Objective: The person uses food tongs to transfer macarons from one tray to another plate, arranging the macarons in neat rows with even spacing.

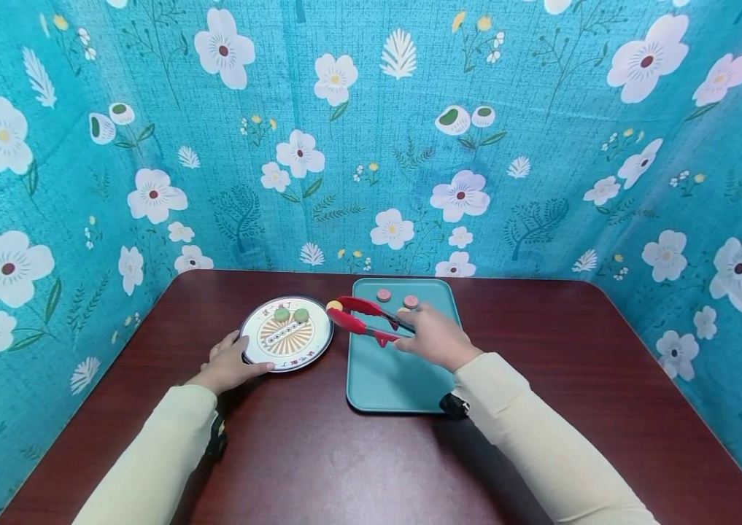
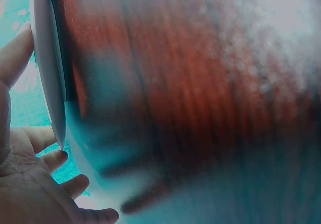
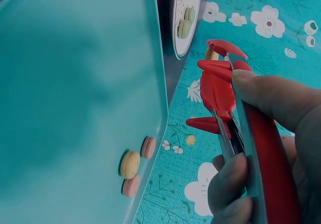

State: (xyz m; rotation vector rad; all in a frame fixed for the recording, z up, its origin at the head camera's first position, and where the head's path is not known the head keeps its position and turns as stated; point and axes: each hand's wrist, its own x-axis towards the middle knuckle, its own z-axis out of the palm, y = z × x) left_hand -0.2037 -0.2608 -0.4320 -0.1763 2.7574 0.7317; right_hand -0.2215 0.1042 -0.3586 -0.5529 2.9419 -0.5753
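Plate, one, round, white, with printed rays and a dark-edged rim; head view: on a dark red-brown table, left of the tray. Green macarons, two, side by side on the plate's far half. Left hand, at the plate's left rim: thumb laid along the near edge, fingers loosely extended, touching. Tray, one, teal, rectangular, apart from the plate. Pink macarons, two, at the tray's far end. Tongs, one pair, red-ended, grasped by the right hand. Yellow macaron, one, between the tong tips, just beside the plate's right rim. Sleeves, two, cream. Curtain, blue, flowered, behind the table.

Left wrist view: plate, seen nearly edge-on; thumb and one finger of the left hand meet it, remaining fingers spread and relaxed. Table surface, blurred and glossy.

Right wrist view: tongs, held between thumb and curled fingers of the right hand; macaron at the tips mostly hidden by the red ends. Second yellow macaron, one, on the tray between the pink macarons. Green macarons, two, on the plate beyond the tray's edge.
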